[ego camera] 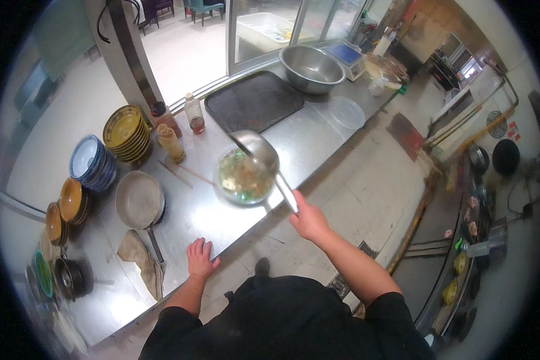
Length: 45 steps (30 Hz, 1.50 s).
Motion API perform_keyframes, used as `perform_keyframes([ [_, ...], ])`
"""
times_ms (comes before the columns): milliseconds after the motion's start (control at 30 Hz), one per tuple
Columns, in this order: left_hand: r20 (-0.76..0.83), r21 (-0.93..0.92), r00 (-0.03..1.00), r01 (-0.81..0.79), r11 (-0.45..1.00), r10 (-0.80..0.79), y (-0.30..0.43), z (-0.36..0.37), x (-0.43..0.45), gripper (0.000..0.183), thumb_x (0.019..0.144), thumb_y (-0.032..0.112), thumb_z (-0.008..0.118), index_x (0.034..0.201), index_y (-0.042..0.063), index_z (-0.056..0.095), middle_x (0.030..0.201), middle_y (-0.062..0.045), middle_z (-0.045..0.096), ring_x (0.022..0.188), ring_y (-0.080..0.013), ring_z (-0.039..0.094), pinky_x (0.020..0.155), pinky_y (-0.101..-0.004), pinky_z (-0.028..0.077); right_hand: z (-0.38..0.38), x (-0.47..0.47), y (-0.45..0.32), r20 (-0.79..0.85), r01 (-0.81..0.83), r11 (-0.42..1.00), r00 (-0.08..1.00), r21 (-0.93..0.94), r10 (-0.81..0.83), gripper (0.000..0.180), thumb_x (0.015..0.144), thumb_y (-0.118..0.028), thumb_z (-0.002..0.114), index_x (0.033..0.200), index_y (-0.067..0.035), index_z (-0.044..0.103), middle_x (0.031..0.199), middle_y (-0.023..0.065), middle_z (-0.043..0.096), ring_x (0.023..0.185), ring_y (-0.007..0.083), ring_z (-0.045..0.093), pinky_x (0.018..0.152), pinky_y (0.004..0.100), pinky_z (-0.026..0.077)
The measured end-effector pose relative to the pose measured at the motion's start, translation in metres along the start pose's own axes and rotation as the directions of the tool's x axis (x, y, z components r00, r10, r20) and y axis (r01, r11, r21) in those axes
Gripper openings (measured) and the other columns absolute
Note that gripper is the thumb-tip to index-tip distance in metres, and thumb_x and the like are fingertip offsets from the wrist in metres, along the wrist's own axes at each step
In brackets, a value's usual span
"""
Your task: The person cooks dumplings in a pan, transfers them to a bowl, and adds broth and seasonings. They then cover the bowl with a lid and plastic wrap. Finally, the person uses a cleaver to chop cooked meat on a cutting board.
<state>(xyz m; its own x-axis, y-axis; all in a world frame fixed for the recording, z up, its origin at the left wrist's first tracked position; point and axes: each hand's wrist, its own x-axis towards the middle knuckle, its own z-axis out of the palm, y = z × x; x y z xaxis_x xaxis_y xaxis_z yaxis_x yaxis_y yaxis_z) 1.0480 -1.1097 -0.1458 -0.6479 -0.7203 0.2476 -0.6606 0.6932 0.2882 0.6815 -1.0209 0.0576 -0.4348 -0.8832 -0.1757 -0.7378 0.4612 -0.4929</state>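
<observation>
My right hand (309,216) is closed around the handle of a metal saucepan or large ladle (262,150), whose bowl is over a round bowl of food (243,180) with green and brown pieces. A thin dark handle slants across the metal bowl's rim; what it belongs to is unclear. The food is blurred. My left hand (200,258) rests on the edge of the steel counter (225,225), fingers apart, holding nothing. Near it are a brown cloth (144,265) and a frying pan (139,200). Chopsticks (175,173) lie left of the food bowl.
Stacked yellow bowls (123,130), blue bowls (90,159) and brown bowls (72,200) line the counter's left side. Bottles (194,114) stand by the window. Farther back are a black tray (254,101), a steel basin (312,67), a scale (347,58) and a clear lid (346,112).
</observation>
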Motion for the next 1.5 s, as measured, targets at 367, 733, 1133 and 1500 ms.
perform_keyframes([
  [367,0.033,-0.001,0.999,0.034,0.999,-0.034,0.007,0.001,0.005,0.064,0.062,0.029,0.079,0.119,0.006,0.057,0.130,-0.018,0.050,0.125,-0.0380,0.044,0.108,-0.0528,0.033,-0.010,-0.033,0.027,0.404,-0.400,0.345,0.912,0.849,0.065,0.044,0.092,-0.018,0.060,0.133,-0.015,0.044,0.076,0.0082,0.060,0.053,0.0170,0.056,0.044,0.0342,0.044],
  [733,-0.066,0.200,0.952,-0.280,0.939,0.298,-0.058,0.017,-0.017,0.064,0.078,0.034,0.071,0.128,0.000,0.052,0.130,-0.024,0.053,0.121,-0.0425,0.050,0.103,-0.0525,0.040,-0.011,-0.262,0.145,0.171,-0.008,-0.514,0.948,0.858,0.269,0.028,0.094,-0.014,0.060,0.118,-0.014,0.046,0.073,0.0018,0.056,0.050,0.0102,0.050,0.041,0.0278,0.042],
  [1133,0.385,-0.363,0.752,-0.411,0.836,0.536,0.248,0.095,0.029,0.044,0.078,0.007,0.066,0.119,-0.003,0.055,0.124,-0.022,0.052,0.118,-0.0400,0.049,0.104,-0.0453,0.039,0.106,-0.639,0.246,0.131,0.667,-0.083,-0.022,0.741,0.991,0.032,0.088,-0.011,0.059,0.117,-0.013,0.044,0.069,0.0069,0.056,0.049,0.0176,0.054,0.042,0.0347,0.047],
  [1500,0.782,-0.233,0.412,-0.503,0.832,0.468,0.339,0.090,-0.034,0.042,0.084,0.024,0.067,0.118,-0.001,0.061,0.129,-0.021,0.053,0.122,-0.0390,0.049,0.105,-0.0435,0.042,0.312,-0.811,0.304,0.572,0.796,-0.011,-0.425,0.605,0.701,0.036,0.093,-0.028,0.054,0.067,-0.012,0.035,0.058,0.0026,0.038,0.049,0.0178,0.035,0.046,0.0375,0.033],
])
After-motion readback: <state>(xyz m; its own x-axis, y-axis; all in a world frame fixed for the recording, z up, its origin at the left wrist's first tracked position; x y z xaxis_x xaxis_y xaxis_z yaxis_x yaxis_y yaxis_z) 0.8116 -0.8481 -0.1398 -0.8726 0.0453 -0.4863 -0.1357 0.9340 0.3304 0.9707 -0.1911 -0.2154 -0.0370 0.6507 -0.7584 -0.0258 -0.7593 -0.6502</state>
